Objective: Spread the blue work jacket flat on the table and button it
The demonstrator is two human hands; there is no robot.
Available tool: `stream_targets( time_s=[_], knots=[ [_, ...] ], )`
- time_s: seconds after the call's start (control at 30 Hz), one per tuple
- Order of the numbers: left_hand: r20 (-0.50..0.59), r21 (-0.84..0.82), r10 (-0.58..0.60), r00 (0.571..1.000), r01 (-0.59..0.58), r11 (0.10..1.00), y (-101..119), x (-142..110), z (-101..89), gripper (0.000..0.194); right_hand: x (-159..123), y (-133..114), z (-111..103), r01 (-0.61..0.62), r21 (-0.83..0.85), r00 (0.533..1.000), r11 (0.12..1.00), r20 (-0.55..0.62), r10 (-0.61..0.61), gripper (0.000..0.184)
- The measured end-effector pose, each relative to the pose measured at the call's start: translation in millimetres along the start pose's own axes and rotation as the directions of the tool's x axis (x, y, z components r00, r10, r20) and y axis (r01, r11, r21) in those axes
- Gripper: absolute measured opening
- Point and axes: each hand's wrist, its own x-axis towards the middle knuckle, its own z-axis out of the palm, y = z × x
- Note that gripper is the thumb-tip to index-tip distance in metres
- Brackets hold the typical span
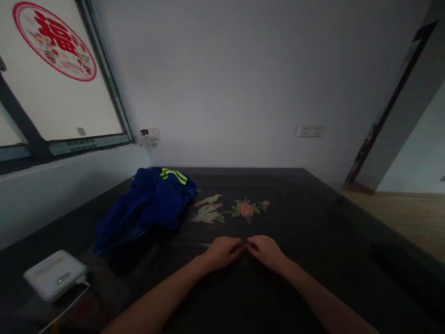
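Note:
My left hand point(222, 253) and my right hand point(266, 253) rest side by side on a dark table point(313, 222), fingertips touching at the middle. Both hands have their fingers curled down and pressed together; the dim light hides whether anything is held under them. Just beyond the hands lies a flower pattern point(231, 209) in orange and cream on the dark surface. A crumpled blue garment point(149, 202) with yellow-green stripes lies to the left of the hands, apart from them.
A white box-shaped device point(54, 273) with a white cable sits at the table's near left corner. A window with a red round decal point(52, 39) is on the left wall. Wall sockets point(312, 131) are behind the table. A wooden floor point(403, 218) lies right.

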Motion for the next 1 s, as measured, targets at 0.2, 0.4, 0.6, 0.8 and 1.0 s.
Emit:
stream_targets(
  time_s=[0.2, 0.4, 0.6, 0.8, 1.0],
  knots=[
    [-0.079, -0.054, -0.027, 0.996, 0.023, 0.998, 2, -13, -38.0, 0.02, -1, -8, -13, -0.039, 0.051, 0.999, 0.998, 0.033, 0.037, 0.022],
    [-0.451, -0.131, -0.179, 0.874, 0.134, 0.982, -66, -22, -115.2, 0.026, 45, -22, -24, 0.092, 0.256, 0.995, 0.962, 0.016, -0.1, 0.016],
    [-0.742, -0.018, -0.412, 0.529, 0.599, 0.801, -182, -43, -193.5, 0.033, 145, -73, -16, 0.241, 0.367, 0.967, 0.899, -0.165, -0.192, 0.026],
    [-0.724, -0.151, -0.639, 0.26, 0.844, 0.515, -230, -64, -182.2, 0.065, 231, -136, 4, 0.175, 0.481, 0.964, 0.859, -0.262, -0.049, 0.051],
    [-0.62, -0.321, -0.767, 0.164, 0.839, 0.44, -246, -62, -161.9, 0.098, 261, -181, 41, 0.105, 0.632, 0.976, 0.768, -0.213, 0.042, 0.095]
  ],
)
